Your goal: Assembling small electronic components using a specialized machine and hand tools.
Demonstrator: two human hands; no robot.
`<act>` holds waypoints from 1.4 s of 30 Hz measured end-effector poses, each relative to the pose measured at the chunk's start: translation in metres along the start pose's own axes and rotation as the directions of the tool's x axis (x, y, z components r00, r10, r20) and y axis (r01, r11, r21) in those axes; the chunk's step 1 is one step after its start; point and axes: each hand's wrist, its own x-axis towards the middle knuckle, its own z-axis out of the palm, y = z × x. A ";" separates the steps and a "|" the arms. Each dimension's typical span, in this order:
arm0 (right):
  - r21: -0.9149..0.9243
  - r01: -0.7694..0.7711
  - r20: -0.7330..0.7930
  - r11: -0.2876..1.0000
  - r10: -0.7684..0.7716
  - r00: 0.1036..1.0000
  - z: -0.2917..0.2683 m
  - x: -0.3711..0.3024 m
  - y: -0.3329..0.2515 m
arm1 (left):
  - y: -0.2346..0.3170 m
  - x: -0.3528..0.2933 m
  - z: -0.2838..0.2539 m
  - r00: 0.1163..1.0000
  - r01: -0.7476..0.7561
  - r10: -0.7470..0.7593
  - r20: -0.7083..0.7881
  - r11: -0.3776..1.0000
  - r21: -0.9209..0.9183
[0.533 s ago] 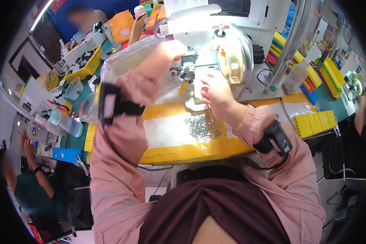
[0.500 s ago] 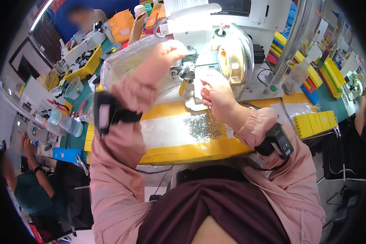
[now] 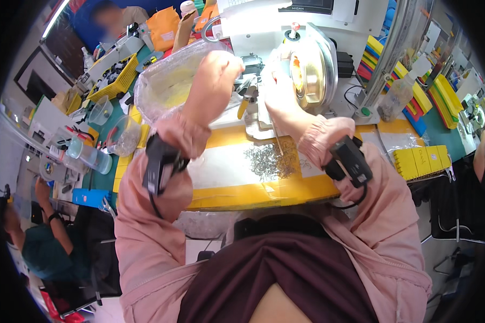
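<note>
My left hand (image 3: 214, 75) is raised beside a small dark fixture (image 3: 251, 63) on a bench machine (image 3: 261, 39). Its fingers are curled together at that fixture, and whatever they pinch is too small to make out. Close to a gold-coloured spool (image 3: 310, 72), my right hand (image 3: 280, 94) reaches up to the machine's front; glare washes out its fingertips. Yellow-handled pliers (image 3: 244, 105) rest between the hands. Below them, a heap of small dark metal pieces (image 3: 267, 164) lies on white paper (image 3: 215, 169), with a thin stick (image 3: 279, 146) at its edge.
A plastic-wrapped tray (image 3: 159, 81) stands left of the machine. Farther left are a clear tub (image 3: 126, 137), a bottle (image 3: 94, 161) and a yellow basket (image 3: 116, 81). Yellow bins (image 3: 423, 160) sit right, near a metal post (image 3: 382, 75). Other people work nearby.
My right hand has moved up and away from me, from above the metal pieces to the machine's front beside the spool. My left hand has shifted slightly, staying near the fixture.
</note>
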 end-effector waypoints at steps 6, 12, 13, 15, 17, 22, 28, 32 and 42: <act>0.012 0.022 -0.008 1.000 -0.022 1.000 -0.004 -0.002 -0.003 | -0.047 0.052 0.022 0.802 -0.215 0.182 0.569 0.977 -0.010; 0.048 0.005 -0.009 0.999 -0.005 1.000 -0.005 -0.007 -0.015 | -0.048 0.058 0.017 0.792 -0.340 0.270 0.548 0.940 0.028; 0.079 0.017 -0.023 0.997 -0.015 1.000 -0.003 -0.022 -0.017 | -0.042 0.051 0.011 0.813 -0.485 0.381 0.440 0.862 0.149; 0.304 -0.452 0.242 0.839 0.391 0.888 -0.031 -0.050 -0.040 | -0.030 0.036 0.022 1.000 0.021 -0.014 0.026 0.962 -0.273; 0.090 -0.304 0.349 0.948 0.256 0.901 -0.061 -0.079 -0.048 | 0.031 0.013 0.019 0.888 0.386 -0.459 0.008 0.737 -0.554; -0.442 0.494 0.515 0.748 -0.239 0.823 -0.090 -0.101 -0.048 | 0.046 -0.059 0.050 0.980 -0.042 -0.016 -0.200 0.958 -0.283; -0.553 0.637 0.555 0.537 -0.334 0.762 -0.075 -0.092 -0.017 | 0.034 -0.063 0.068 0.962 0.070 -0.183 -0.203 0.882 -0.465; -0.476 0.656 0.421 0.586 -0.503 0.755 -0.095 -0.091 -0.038 | 0.026 -0.066 0.064 0.973 0.015 -0.125 -0.195 0.876 -0.483; -0.162 0.658 0.223 0.735 -0.623 0.750 -0.121 -0.090 -0.075 | 0.004 -0.069 0.064 0.990 0.033 -0.070 -0.122 0.958 -0.286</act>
